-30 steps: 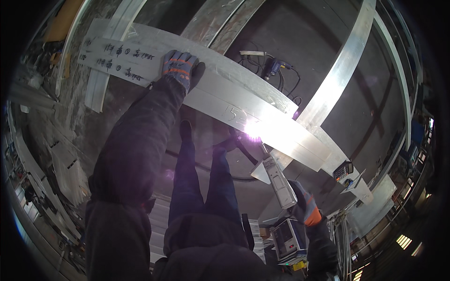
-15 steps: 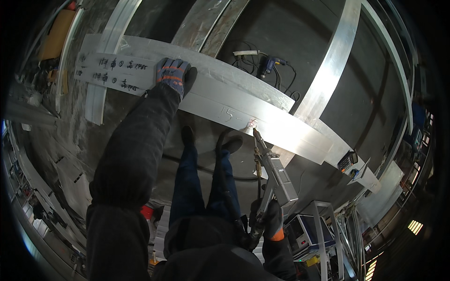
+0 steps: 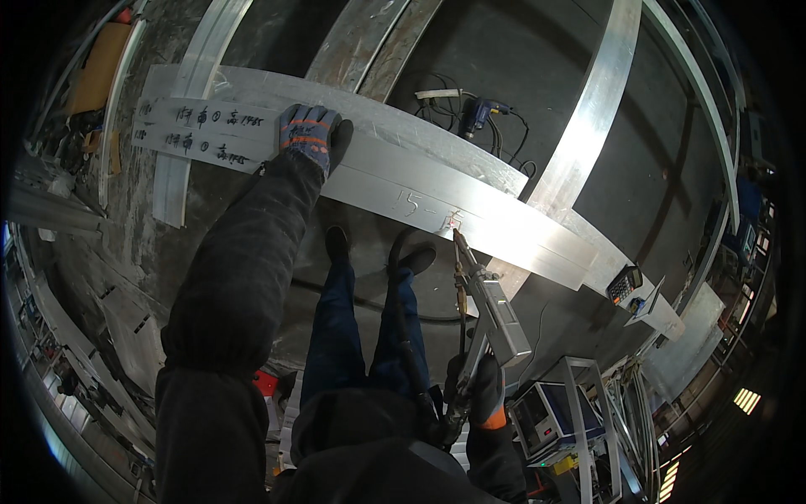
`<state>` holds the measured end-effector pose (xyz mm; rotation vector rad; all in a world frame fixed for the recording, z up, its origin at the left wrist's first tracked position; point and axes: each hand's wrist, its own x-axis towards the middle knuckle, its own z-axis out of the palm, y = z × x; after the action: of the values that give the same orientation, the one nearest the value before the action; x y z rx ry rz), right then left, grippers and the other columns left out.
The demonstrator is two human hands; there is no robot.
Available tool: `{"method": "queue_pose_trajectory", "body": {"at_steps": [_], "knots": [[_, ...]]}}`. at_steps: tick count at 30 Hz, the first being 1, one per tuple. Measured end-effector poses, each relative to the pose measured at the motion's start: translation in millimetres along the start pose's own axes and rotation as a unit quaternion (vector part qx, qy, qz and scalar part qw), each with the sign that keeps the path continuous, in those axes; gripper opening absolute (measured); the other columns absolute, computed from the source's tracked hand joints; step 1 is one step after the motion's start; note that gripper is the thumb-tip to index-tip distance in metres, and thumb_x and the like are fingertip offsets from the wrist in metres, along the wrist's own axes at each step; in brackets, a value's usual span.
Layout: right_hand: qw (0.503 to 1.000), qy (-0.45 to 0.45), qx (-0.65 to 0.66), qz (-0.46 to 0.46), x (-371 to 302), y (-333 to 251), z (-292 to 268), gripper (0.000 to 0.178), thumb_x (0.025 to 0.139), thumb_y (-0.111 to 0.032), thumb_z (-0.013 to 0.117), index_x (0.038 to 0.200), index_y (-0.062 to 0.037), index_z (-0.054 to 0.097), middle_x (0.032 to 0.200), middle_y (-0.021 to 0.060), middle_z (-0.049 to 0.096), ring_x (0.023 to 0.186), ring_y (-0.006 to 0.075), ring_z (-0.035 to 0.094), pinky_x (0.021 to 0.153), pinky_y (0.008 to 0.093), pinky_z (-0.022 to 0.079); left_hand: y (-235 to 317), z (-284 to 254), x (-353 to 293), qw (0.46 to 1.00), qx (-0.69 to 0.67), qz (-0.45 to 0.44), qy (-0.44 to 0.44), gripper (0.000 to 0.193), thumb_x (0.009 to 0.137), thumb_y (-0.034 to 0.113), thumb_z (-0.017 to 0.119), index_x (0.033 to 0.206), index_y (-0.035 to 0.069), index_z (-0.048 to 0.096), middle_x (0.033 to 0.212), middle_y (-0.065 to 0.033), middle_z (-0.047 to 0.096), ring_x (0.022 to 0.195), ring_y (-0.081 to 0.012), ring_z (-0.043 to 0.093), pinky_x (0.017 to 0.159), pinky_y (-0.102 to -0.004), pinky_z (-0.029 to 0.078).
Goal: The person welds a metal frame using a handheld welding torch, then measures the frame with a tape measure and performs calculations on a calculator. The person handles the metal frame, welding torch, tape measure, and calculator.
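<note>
Quite long, silvery metal strip [image 3: 378, 186]

At 5 o'clock, the right hand [image 3: 487, 393] was partly hidden behind the torch-like tool [image 3: 502, 323], so its finger positions could not be seen. Whether the tool's tip touched the metal strip [image 3: 369, 178] was too small to judge. At 11 o'clock, the palm of the left hand [image 3: 309, 133] was turned down and hidden; toward 7 o'clock, the lower edge cut its dark sleeve [image 3: 210, 420]. Between 1 and 2 o'clock, the upper edge cut a shiny bar [image 3: 598, 113]. The calculator [image 3: 623, 286] at 3 o'clock had keys too small to read. A metal frame [image 3: 579, 420] covered part of the boxy machine [image 3: 541, 424] at 5 o'clock.
</note>
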<state>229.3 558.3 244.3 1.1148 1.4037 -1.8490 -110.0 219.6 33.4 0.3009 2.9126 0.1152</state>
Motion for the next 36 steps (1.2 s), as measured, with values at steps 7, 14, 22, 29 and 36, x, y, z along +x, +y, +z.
{"method": "queue_pose_trajectory", "body": {"at_steps": [7, 14, 22, 29, 36], "knots": [[0.999, 0.000, -0.025, -0.019, 3, 8, -3, 0.077, 0.102, -0.074, 0.042, 0.101, -0.0014, 0.066, 0.068, 0.0094, 0.063, 0.054, 0.0204, 0.061, 0.048, 0.0331, 0.047, 0, -3, -1, 0.999, 0.047, 0.005, -0.028, 0.033, 0.095, 0.024, 0.063, 0.127, 0.017, 0.067, 0.135, -0.0079, 0.066, 0.133, -0.0281, 0.057, 0.121, -0.0469, 0.034], [0.999, 0.037, -0.038, 0.004, 6, 21, -8, 0.064, 0.106, -0.060, 0.039, 0.100, -0.0023, 0.065, 0.069, 0.0084, 0.063, 0.057, 0.0211, 0.063, 0.052, 0.0340, 0.050, 2, -2, 1, 0.999, 0.036, 0.001, -0.011, 0.034, 0.091, 0.019, 0.066, 0.125, 0.019, 0.067, 0.131, -0.0060, 0.067, 0.132, -0.0288, 0.058, 0.120, -0.0472, 0.036], [0.987, 0.031, -0.149, -0.040, 13, 47, -24, 0.074, 0.102, -0.073, 0.042, 0.099, -0.0027, 0.066, 0.069, 0.0076, 0.063, 0.057, 0.0202, 0.064, 0.052, 0.0330, 0.051, 1, -1, -7, 0.997, -0.010, 0.042, 0.066, 0.031, 0.091, 0.025, 0.064, 0.120, 0.014, 0.070, 0.125, -0.0090, 0.068, 0.125, -0.0305, 0.061, 0.117, -0.0484, 0.037], [0.998, 0.037, -0.053, -0.026, 8, 55, -22, 0.072, 0.103, -0.072, 0.045, 0.098, -0.0030, 0.065, 0.069, 0.0066, 0.063, 0.056, 0.0186, 0.063, 0.050, 0.0321, 0.049, -1, 2, -3, 0.997, 0.018, 0.039, 0.058, 0.032, 0.092, 0.026, 0.062, 0.120, 0.015, 0.071, 0.124, -0.0081, 0.069, 0.124, -0.0310, 0.061, 0.116, -0.0480, 0.037], [0.976, 0.052, -0.188, -0.098, 0, 73, -28, 0.069, 0.105, -0.068, 0.043, 0.101, -0.0028, 0.066, 0.070, 0.0055, 0.063, 0.058, 0.0164, 0.061, 0.052, 0.0301, 0.046, -2, 4, -5, 0.998, 0.027, 0.030, 0.048, 0.036, 0.090, 0.025, 0.065, 0.125, 0.017, 0.069, 0.131, -0.0072, 0.066, 0.131, -0.0316, 0.057, 0.119, -0.0462, 0.034]]}}
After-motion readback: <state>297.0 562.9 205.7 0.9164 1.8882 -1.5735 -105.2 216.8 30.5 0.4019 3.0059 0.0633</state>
